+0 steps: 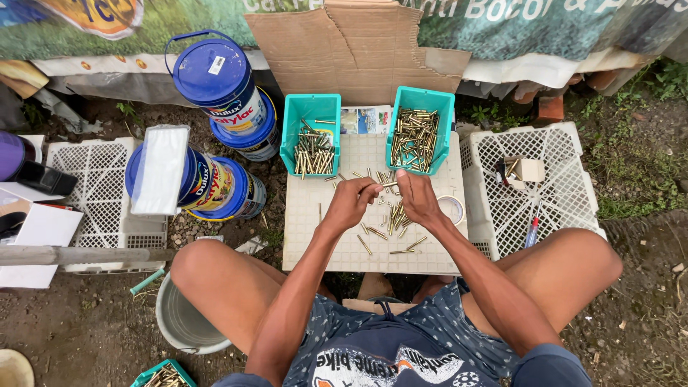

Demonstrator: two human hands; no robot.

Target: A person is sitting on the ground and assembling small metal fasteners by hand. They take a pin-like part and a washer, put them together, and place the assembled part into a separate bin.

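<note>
Two teal plastic bins are seen at the far edge of a pale perforated crate top [430,251] that serves as a work surface. The left teal bin [310,132] is filled at its lower part with thin brass-coloured metal pins, laid mostly lengthwise. The right teal bin [421,129] is filled with a thicker heap of the same pins, lying in many directions. Between the two bins a printed paper [365,120] is partly visible.

More loose pins [390,218] are scattered on the crate top, just under the hands. The left hand [351,201] is closed, with its fingertips pinched on a small brass pin [388,185]. The right hand [417,197] touches the other end of this pin with its fingertips, so the pin is held between both hands, above the loose pins and just in front of the right bin.

A roll of tape [453,209] lies beside the right hand. On the right a white lattice crate [566,193] holds a small box and some pens. On the left, blue paint buckets [218,79] lie on the ground, and a grey bucket [183,322] stands near the knee. One more teal bin with pins [163,374] is partly seen at the bottom edge.
</note>
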